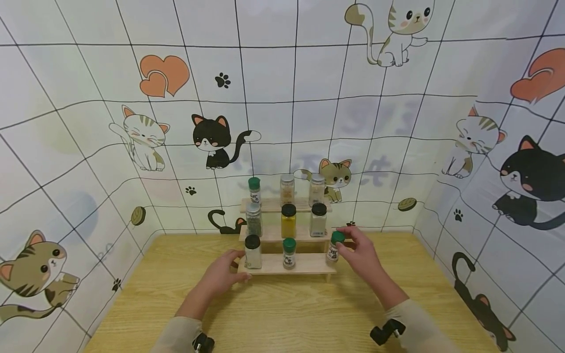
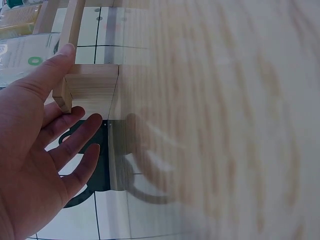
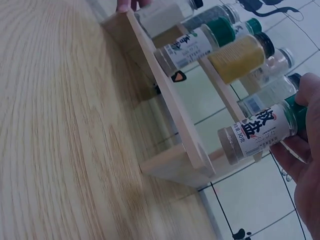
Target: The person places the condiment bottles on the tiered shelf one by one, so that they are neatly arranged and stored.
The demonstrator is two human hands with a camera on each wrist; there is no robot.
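A three-tier wooden rack stands on the table with spice jars on its steps. My left hand grips the left end of its bottom step; in the left wrist view the thumb lies on the board's edge and the fingers bend behind it. At the right end, my right hand pinches a green-capped spice jar by its cap. This labelled jar is slightly tilted over the bottom step; whether its base touches the wood I cannot tell. A black-capped jar and another green-capped jar share that step.
On the middle step are a grey-green herb jar, a yellow-filled jar and a pale jar. The top step bears a green-capped jar and two silver-capped jars. A cat-printed sheet hangs behind the wooden table.
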